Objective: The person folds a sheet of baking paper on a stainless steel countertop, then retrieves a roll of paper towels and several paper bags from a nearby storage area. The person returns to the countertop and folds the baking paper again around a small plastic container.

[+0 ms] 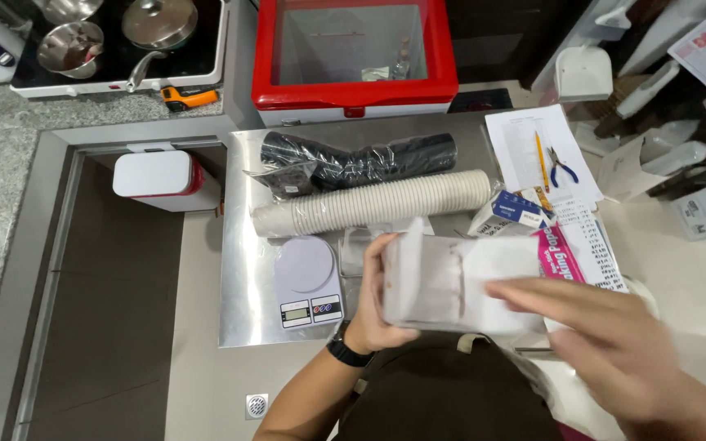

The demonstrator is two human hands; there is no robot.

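Scale left of box, cup stack behind

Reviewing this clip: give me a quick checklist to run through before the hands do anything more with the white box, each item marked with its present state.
1. Left hand grips the white box at its left end: ok.
2. Right hand on the box: cannot tell, motion-blurred.
3. Box contents visible: cannot tell.
4. Kitchen scale free of load: ok, platform bare.
5. Stack of paper cups lying steady on the steel table: ok.
6. Pliers and pencil apart from the hands: ok, on the paper sheet.
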